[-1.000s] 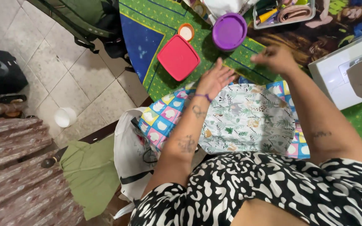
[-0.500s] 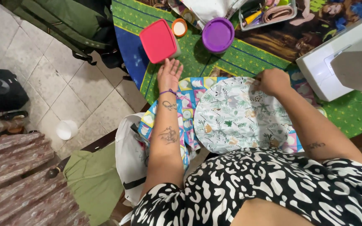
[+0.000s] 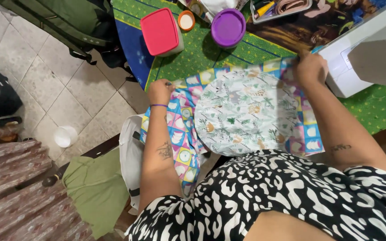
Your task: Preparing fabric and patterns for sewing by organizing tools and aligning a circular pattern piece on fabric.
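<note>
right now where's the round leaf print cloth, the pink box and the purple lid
round leaf-print cloth (image 3: 242, 116), head view, middle of the cloth's printed face
pink box (image 3: 159, 31), head view, centre of its flat lid
purple lid (image 3: 228, 27), head view, centre of its round top

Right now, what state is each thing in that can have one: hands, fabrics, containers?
left hand: closed on the edge of the patchwork fabric
right hand: pressing the patchwork fabric's far corner, grip hidden
patchwork fabric: spread flat, near end hanging off the table
round leaf-print fabric: lying flat on the patchwork fabric
pink box: lid on
purple tub: lid on
small orange jar: open
</note>
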